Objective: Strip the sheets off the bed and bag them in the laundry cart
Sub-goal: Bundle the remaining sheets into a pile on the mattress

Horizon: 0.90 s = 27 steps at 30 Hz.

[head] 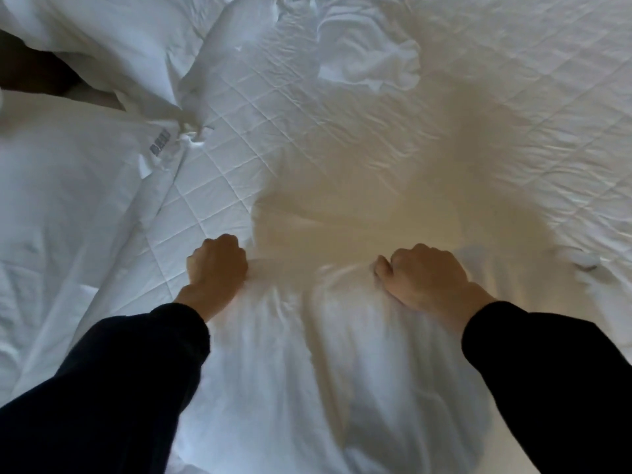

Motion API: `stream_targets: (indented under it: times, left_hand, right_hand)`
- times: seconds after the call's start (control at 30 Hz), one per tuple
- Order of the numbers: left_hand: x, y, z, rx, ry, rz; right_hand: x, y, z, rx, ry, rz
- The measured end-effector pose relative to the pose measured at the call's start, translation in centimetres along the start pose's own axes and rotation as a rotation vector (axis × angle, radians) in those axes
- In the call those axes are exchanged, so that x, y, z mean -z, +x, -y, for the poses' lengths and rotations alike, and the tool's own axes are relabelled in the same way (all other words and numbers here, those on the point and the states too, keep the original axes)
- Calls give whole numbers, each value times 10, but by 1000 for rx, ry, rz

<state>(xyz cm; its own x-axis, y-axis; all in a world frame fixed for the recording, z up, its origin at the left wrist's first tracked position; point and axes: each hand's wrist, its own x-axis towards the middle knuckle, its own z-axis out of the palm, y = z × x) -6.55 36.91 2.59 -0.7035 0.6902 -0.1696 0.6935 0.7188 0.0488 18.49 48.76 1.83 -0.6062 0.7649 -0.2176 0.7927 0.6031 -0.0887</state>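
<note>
A white sheet (pixel 328 354) lies bunched and blurred across the near part of the bed. My left hand (pixel 217 265) grips a fold of it with curled fingers. My right hand (pixel 424 278) grips another fold about a forearm's length to the right. Beyond the hands the sheet spreads flat and wrinkled over a quilted mattress pad (pixel 219 172). Both arms wear dark sleeves. No laundry cart is in view.
A white duvet or pillow heap (pixel 68 206) with a small grey label (pixel 160 142) lies on the left. More crumpled white linen (pixel 369 59) sits at the far middle. A dark gap (pixel 30 73) shows at the upper left edge.
</note>
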Motion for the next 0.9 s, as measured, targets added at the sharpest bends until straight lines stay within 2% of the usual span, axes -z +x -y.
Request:
stream_targets:
  times: [0.07,0.17,0.23,0.33,0.43,0.5,0.57,0.7,0.8,0.9]
  left_hand:
    - [-4,3,5,-1,39,-5]
    - [-7,0,-4,-87,135,-52]
    - [-8,-7,-14,-192,77,-90]
    - [-11,-34,-39,-406,-115,36]
    - [-25,-56,-55,-608,33,156]
    - [-32,-50,-46,-590,95,155]
    - [-38,-42,-29,-485,89,164]
    - [-39,-47,-18,-368,102,162]
    - [-30,-66,-25,-393,48,95]
    - [-21,-104,-27,-512,13,91]
  right_hand:
    - [-10,-1,-5,-13,-43,-7]
    - [-20,-2,2,44,-108,-124]
    - [-21,-9,8,7,-100,-155]
    - [-24,-20,17,88,-33,-115]
    - [-33,-23,11,119,-52,-41]
    - [-42,-21,-2,103,-68,-37]
    - [-48,-21,-13,62,-71,-18]
    - [-46,-26,-12,-88,-119,23]
    - [-39,-50,-2,-114,-71,9]
    - [-42,-98,4,-11,-57,6]
